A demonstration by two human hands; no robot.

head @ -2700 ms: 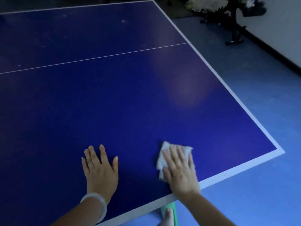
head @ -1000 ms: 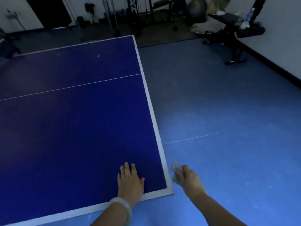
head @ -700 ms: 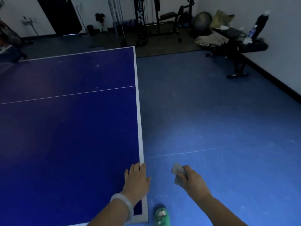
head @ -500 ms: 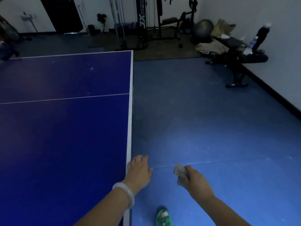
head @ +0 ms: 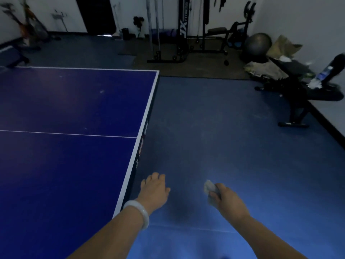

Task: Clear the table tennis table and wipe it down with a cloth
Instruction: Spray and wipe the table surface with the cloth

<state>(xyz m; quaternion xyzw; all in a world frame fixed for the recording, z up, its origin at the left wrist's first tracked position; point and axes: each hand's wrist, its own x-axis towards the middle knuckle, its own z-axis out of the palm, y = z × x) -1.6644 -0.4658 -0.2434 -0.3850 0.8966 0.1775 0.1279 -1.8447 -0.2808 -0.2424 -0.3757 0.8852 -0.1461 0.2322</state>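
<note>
Beside the worktop (head: 74, 165) | right hand (head: 226, 200) pinches cloth (head: 210, 186) | left hand (head: 154, 189) relaxed, empty | surface looks cleared; a few specks suggest wiping left.

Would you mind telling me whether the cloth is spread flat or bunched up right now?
Bunched up: the cloth is a small wad gripped in the right hand, off the table.
</note>
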